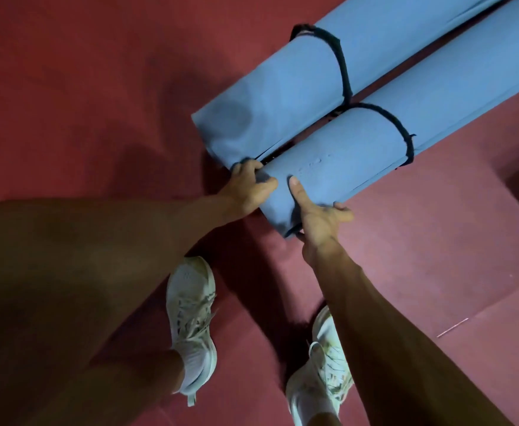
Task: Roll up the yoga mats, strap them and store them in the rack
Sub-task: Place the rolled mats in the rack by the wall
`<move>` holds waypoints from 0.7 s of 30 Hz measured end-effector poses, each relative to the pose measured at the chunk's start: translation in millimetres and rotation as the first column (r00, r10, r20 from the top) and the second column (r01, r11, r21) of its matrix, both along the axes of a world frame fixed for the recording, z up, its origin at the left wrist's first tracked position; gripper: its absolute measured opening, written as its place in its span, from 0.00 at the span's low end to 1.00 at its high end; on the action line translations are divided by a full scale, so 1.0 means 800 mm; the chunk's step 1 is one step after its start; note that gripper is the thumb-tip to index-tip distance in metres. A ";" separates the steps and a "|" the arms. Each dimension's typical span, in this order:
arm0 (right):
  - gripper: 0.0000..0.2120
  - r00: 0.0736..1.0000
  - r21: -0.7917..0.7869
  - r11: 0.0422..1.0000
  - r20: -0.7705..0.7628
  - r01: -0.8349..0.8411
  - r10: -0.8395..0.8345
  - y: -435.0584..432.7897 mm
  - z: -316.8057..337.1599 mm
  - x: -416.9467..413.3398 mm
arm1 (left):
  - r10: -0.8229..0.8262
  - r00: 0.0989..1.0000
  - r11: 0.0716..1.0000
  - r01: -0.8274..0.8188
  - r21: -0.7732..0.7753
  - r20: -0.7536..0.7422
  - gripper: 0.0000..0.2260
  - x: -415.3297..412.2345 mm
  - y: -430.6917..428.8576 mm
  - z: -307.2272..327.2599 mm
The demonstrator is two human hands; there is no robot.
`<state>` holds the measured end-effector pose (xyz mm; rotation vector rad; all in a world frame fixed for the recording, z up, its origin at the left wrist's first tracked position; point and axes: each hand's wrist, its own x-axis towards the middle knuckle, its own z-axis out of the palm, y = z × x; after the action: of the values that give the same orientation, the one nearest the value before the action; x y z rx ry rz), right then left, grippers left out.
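Head view: far mat and near mat lie rolled, strapped, side by side on the floor — my left hand and right hand curl round the near mat's end — I judge only racking remains.

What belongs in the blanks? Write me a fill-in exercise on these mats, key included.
The left mat and the right mat are both ___ in colour. A ___ strap circles each. The left hand and right hand both grip the ___ mat. The floor is ___ in colour.
Missing: blue; black; right; red.
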<state>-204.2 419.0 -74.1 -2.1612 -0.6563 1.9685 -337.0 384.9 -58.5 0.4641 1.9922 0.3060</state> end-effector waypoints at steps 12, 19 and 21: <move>0.46 0.994 0.076 0.992 0.019 0.105 -0.106 0.039 0.193 0.040 | 0.015 0.999 0.994 -0.010 0.113 -0.043 0.30 0.047 0.023 0.206; 0.34 0.999 0.037 0.999 -0.029 0.031 -0.030 0.093 0.398 0.086 | 0.137 0.988 0.964 -0.149 0.220 0.068 0.17 0.101 0.056 0.379; 0.26 0.998 0.041 0.999 -0.051 -0.023 0.025 0.102 0.448 0.104 | 0.147 0.985 0.966 -0.162 0.201 0.091 0.18 0.112 0.067 0.430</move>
<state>-120.8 500.9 284.1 -2.0819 -0.7112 1.9981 -247.3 438.8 285.7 0.4224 1.9344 0.6260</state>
